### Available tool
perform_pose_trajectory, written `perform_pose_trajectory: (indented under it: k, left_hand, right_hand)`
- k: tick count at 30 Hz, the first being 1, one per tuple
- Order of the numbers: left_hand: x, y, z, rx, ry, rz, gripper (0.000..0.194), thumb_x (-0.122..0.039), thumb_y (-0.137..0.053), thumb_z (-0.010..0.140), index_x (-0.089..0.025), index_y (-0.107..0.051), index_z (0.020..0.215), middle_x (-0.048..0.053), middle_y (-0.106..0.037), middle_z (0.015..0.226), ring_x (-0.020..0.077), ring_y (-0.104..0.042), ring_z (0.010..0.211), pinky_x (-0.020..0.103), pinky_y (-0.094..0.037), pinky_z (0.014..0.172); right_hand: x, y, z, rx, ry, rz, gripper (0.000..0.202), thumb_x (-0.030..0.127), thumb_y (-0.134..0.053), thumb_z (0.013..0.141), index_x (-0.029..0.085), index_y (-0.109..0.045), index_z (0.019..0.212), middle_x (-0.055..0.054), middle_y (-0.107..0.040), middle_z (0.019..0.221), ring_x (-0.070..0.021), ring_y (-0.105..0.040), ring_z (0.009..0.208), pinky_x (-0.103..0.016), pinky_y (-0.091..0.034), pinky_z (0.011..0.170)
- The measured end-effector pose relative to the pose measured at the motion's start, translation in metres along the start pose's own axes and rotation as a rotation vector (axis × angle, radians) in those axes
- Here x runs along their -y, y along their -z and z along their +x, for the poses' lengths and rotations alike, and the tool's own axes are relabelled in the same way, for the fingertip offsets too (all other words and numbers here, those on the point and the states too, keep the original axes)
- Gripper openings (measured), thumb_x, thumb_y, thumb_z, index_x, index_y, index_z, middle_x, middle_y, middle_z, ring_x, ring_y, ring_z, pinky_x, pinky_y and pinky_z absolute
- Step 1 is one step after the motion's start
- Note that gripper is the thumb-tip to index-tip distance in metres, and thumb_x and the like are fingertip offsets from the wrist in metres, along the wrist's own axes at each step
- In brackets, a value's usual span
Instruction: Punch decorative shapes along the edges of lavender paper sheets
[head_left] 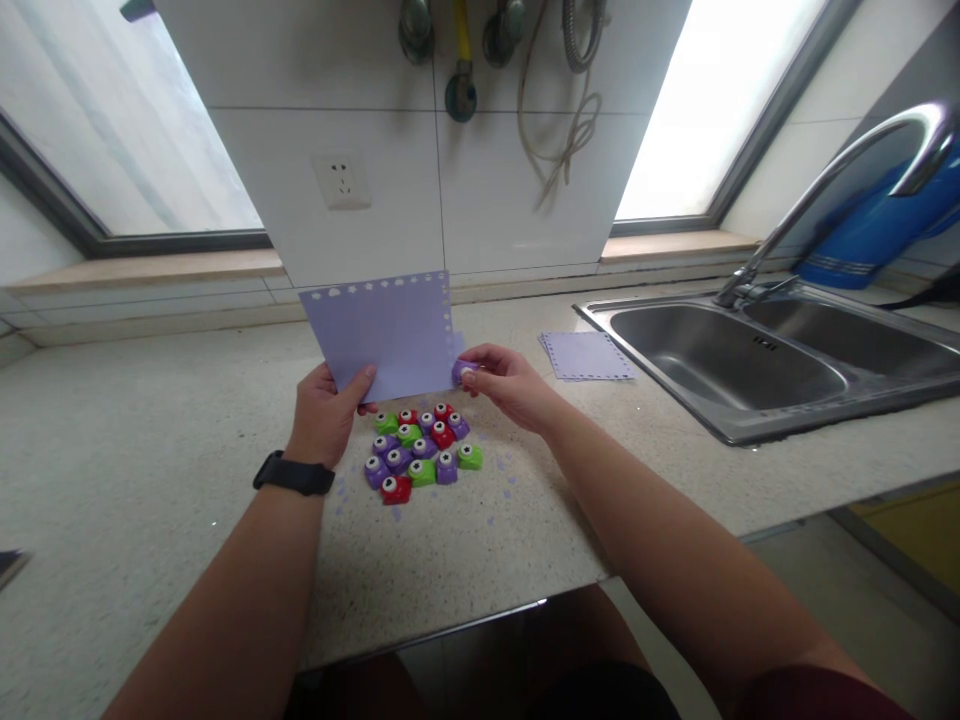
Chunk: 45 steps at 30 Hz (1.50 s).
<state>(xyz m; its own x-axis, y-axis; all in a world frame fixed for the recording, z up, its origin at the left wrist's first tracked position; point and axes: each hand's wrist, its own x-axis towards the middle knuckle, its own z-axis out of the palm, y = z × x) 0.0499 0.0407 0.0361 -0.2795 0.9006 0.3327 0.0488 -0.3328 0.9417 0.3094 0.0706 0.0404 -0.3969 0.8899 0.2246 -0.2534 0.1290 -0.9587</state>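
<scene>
A purple paper sheet [386,335], upright, has punched holes along its top and right edges. My left hand [328,410] grips its lower left corner, thumb in front. In my right hand [510,385] a small purple craft punch [463,373] is pinched at the sheet's lower right edge. Below the sheet, a cluster of green, red and purple punches lies on the counter, among them a red punch [396,489] at the front and a green punch [470,457] on the right. Tiny purple paper bits are scattered around them.
A stack of purple punched sheets [587,356] lies right of my right hand, beside the steel sink [724,350] with its curved faucet [832,180]. The pale counter [187,430] ends at a front edge near my body. A tiled wall with a socket [341,181] stands behind.
</scene>
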Motion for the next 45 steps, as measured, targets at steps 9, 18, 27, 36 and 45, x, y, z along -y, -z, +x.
perform_pose_trajectory:
  k: [9,18,27,36,45]
  left_hand:
    - [-0.0016,-0.0008,-0.0014,0.008,-0.008,0.002,0.039,-0.039,-0.085,0.072,-0.013,-0.074,0.099,0.004,-0.075,0.087,0.0121,-0.063,0.06,0.022,-0.057,0.049]
    - [-0.0035,-0.0005,-0.002,-0.012,-0.015,0.058,0.04,-0.042,-0.084,0.071,-0.013,-0.073,0.097,0.004,-0.074,0.082,0.0122,-0.063,0.056,0.024,-0.057,0.05]
    - [-0.0012,-0.0002,-0.0018,0.007,-0.017,0.073,0.042,-0.043,-0.085,0.07,-0.014,-0.074,0.098,0.006,-0.076,0.087,0.0147,-0.066,0.062,0.025,-0.058,0.055]
    - [-0.0017,-0.0015,-0.0027,0.02,-0.009,0.068,0.042,-0.042,-0.084,0.073,-0.013,-0.075,0.101,0.007,-0.077,0.089,0.0165,-0.067,0.065,0.027,-0.057,0.06]
    - [-0.0026,-0.0014,-0.0034,0.012,0.008,0.067,0.042,-0.043,-0.084,0.071,-0.014,-0.074,0.099,0.006,-0.077,0.086,0.0146,-0.064,0.059,0.025,-0.054,0.053]
  right_hand:
    - [-0.0065,0.0041,-0.0007,0.041,-0.05,-0.025,0.036,0.027,-0.087,0.075,0.021,-0.068,0.105,-0.001,-0.068,0.093,-0.0139,-0.063,0.084,-0.031,-0.052,0.081]
    - [-0.007,0.0048,-0.0015,0.07,-0.09,-0.07,0.038,0.029,-0.087,0.075,0.021,-0.07,0.108,0.0,-0.068,0.089,-0.0132,-0.063,0.083,-0.03,-0.05,0.084]
    - [-0.0087,0.0049,-0.001,0.075,-0.086,-0.042,0.032,0.027,-0.087,0.075,0.021,-0.072,0.103,-0.002,-0.072,0.096,-0.014,-0.065,0.087,-0.031,-0.051,0.088]
    - [-0.0105,-0.0003,-0.002,0.061,-0.101,0.005,0.036,0.028,-0.088,0.073,0.02,-0.067,0.102,0.0,-0.069,0.091,-0.0139,-0.065,0.085,-0.03,-0.051,0.084]
    - [-0.0092,-0.0004,-0.0024,0.053,-0.112,0.004,0.036,0.028,-0.088,0.072,0.02,-0.068,0.101,-0.001,-0.071,0.092,-0.0141,-0.065,0.084,-0.031,-0.051,0.084]
